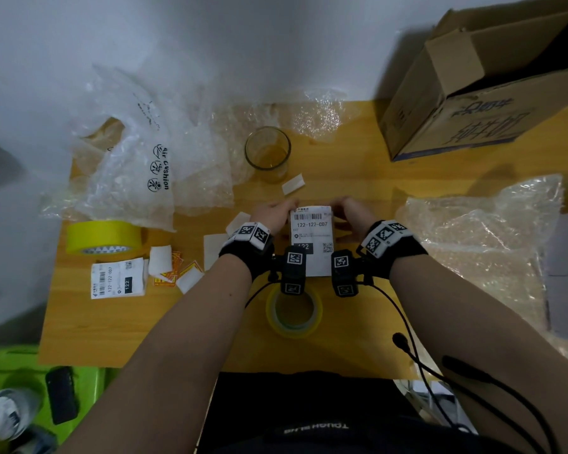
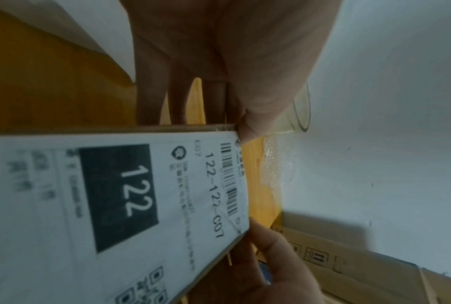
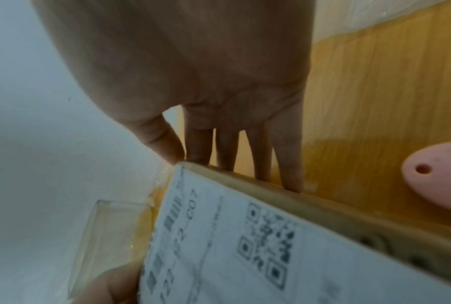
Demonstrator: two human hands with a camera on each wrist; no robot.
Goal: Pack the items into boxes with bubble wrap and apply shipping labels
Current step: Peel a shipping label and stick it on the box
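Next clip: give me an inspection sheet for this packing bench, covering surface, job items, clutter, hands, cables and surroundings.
Surface: wooden table, mostly covered.
Job's things: small box carrying a shipping label marked 122-122-C07; spare label at left; bubble wrap at right; air cushion film at left; yellow tape roll; clear tape roll; big carton, open.
Clutter: empty glass; paper scraps; red and yellow stickers.
Hands: left hand and right hand each hold a side of the box.
Cables: black cables run from the wrist units.
Surroundings: white wall; green stool at lower left.
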